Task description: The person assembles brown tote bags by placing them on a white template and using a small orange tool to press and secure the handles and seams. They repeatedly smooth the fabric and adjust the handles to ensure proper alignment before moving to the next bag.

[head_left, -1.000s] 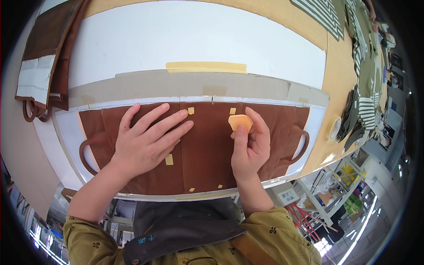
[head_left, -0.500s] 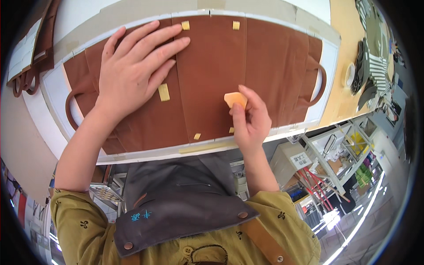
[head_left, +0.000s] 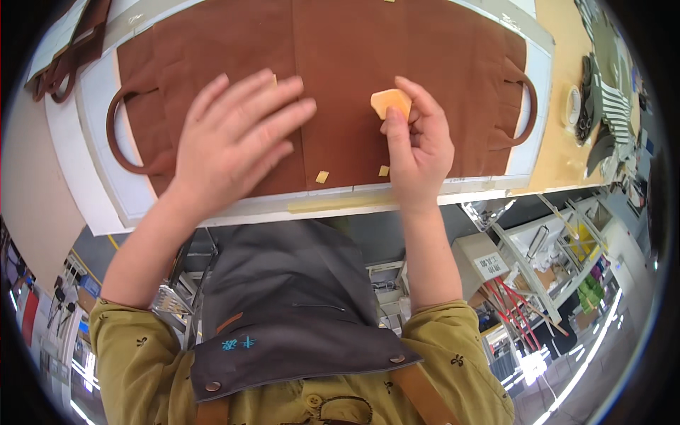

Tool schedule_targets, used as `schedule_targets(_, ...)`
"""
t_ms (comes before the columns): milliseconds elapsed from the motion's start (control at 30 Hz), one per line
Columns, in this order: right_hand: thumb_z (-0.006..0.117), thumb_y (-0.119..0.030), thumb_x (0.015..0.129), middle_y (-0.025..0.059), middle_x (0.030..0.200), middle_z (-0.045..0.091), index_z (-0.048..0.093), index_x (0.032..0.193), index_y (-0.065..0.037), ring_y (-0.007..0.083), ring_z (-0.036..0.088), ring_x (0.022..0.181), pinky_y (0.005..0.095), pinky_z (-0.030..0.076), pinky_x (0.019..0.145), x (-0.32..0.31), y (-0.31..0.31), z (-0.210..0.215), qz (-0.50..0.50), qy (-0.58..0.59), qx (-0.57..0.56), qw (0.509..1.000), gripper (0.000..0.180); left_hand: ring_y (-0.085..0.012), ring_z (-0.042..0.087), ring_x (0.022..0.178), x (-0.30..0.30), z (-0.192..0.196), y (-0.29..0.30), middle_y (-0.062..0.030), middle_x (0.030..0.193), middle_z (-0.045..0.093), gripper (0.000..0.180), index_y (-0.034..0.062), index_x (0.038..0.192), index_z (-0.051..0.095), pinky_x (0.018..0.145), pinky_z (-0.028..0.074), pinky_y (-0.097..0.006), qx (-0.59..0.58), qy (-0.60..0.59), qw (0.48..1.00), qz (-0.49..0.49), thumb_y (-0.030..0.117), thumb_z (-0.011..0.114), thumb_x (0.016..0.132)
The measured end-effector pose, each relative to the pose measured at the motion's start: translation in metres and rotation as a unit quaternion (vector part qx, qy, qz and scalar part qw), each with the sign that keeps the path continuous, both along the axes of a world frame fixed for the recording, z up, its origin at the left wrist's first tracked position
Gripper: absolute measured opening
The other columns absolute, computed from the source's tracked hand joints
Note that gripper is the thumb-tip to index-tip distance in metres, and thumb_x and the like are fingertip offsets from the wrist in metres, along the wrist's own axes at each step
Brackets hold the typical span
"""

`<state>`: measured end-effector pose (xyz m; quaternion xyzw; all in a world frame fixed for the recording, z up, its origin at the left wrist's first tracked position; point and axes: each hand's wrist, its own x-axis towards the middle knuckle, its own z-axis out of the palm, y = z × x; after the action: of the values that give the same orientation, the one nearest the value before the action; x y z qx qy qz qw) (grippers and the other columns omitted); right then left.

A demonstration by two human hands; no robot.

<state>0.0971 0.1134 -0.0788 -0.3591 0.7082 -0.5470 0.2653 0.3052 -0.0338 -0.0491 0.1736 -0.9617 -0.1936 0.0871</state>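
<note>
A brown bag piece (head_left: 347,71), with loop handles at both ends, lies spread over a white board on the table. My left hand (head_left: 234,138), slightly blurred, is over its left part with fingers stretched and apart, holding nothing. Whether it touches the fabric I cannot tell. Between thumb and forefinger my right hand (head_left: 423,138) pinches a flat orange piece of tailor's chalk (head_left: 391,104) above the right-middle of the fabric. Small yellow tape bits stick to the brown surface: one tape bit (head_left: 322,177) near the front edge, another tape bit (head_left: 384,171) to its right.
Another brown handled piece (head_left: 88,42) lies at the far left. A tape roll (head_left: 572,105) and dark and striped fabrics (head_left: 602,106) are on the right of the table. Below its front right edge stand a metal rack (head_left: 538,262) and a box (head_left: 482,258).
The view has shifted, so the bag piece sits higher in the picture. My left hand has moved away from the far edge, nearer to me. The right hand still pinches the tailor's chalk.
</note>
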Motion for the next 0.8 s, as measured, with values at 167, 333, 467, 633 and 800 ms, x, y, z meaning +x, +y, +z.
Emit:
schedule_targets(167,0.066,-0.005,0.097,-0.0013,0.085,0.065,0.066,0.124,-0.002,0.0025,0.054,0.066,0.0185,0.047,0.062,-0.003,-0.005,0.001,0.025,0.030,-0.015,0.999,0.027,-0.0187,0.055,0.130,0.029,-0.001,0.039,0.0056,0.140,0.060,0.062,0.0288,0.135,0.063,0.114,0.036,-0.045,0.032,-0.041,0.998,-0.028,0.031,0.080,0.075)
schedule_targets(333,0.065,-0.004,0.098,-0.0006,0.085,0.064,0.065,0.126,-0.002,0.0024,0.055,0.067,0.0177,0.045,0.060,-0.005,-0.002,0.000,0.044,-0.008,-0.054,0.998,0.029,-0.0232,0.058,0.129,0.034,-0.007,0.040,0.0031,0.135,0.065,0.049,0.0235,0.129,0.068,0.112,0.039,-0.045,0.003,0.000,0.999,-0.047,0.032,0.076,0.081)
schedule_targets(467,0.058,0.000,0.101,0.0047,0.096,0.067,0.058,0.131,0.002,0.0042,0.058,0.077,0.0176,0.048,0.071,-0.004,0.011,0.014,0.085,-0.020,-0.031,0.996,0.030,-0.0233,0.064,0.122,0.042,-0.013,0.044,0.0022,0.126,0.071,0.035,0.0194,0.121,0.072,0.107,0.046,-0.043,-0.031,0.032,0.997,-0.063,0.025,0.066,0.087)
schedule_targets(633,0.059,0.000,0.100,0.0056,0.096,0.068,0.057,0.132,0.004,0.0043,0.059,0.076,0.0177,0.049,0.068,-0.009,0.031,0.017,0.108,-0.009,-0.024,0.994,0.032,-0.0223,0.067,0.118,0.040,-0.015,0.047,0.0011,0.123,0.073,0.032,0.0172,0.116,0.075,0.106,0.048,-0.041,-0.048,0.050,0.995,-0.065,0.019,0.058,0.089)
schedule_targets(800,0.058,-0.004,0.102,0.0100,0.099,0.070,0.048,0.140,0.004,0.0081,0.065,0.077,0.0200,0.055,0.069,-0.020,0.047,0.026,0.082,-0.107,-0.016,0.991,0.040,-0.0182,0.067,0.117,0.039,-0.009,0.045,0.0037,0.122,0.072,0.032,0.0182,0.115,0.075,0.103,0.049,-0.038,-0.060,0.036,0.995,-0.070,0.018,0.060,0.086)
